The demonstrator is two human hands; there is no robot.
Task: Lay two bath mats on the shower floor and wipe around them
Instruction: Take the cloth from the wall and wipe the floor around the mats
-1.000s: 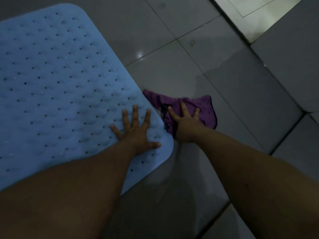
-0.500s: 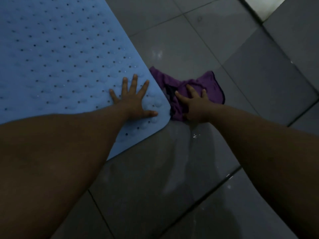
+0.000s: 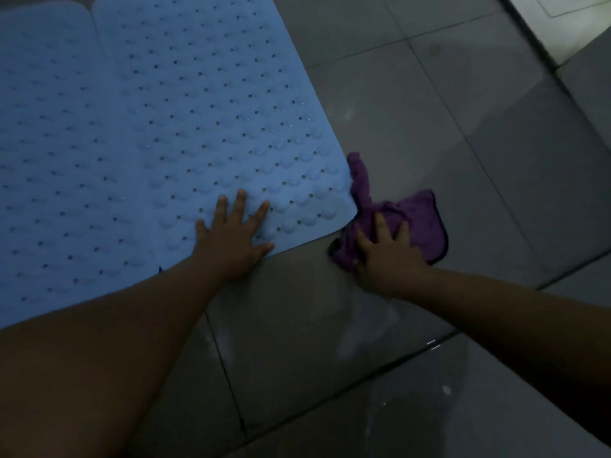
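Two blue perforated bath mats lie side by side on the grey tiled floor: the right mat [image 3: 205, 104] and the left mat [image 3: 46, 153], meeting along a seam. My left hand [image 3: 231, 239] presses flat, fingers spread, on the near edge of the right mat. A crumpled purple cloth [image 3: 416, 219] lies on the tile just off that mat's near right corner. My right hand [image 3: 386, 252] rests on the cloth with fingers spread, pressing it to the floor.
Grey floor tiles [image 3: 413, 120] with wet smears stretch to the right and toward me. A raised grey ledge [image 3: 585, 71] and a pale tiled area [image 3: 568, 24] sit at the top right.
The view has shifted, bringing the second mat into sight at left. My right hand has slid the purple cloth around the mat's corner toward me. The left hand stays pressed on the mat.
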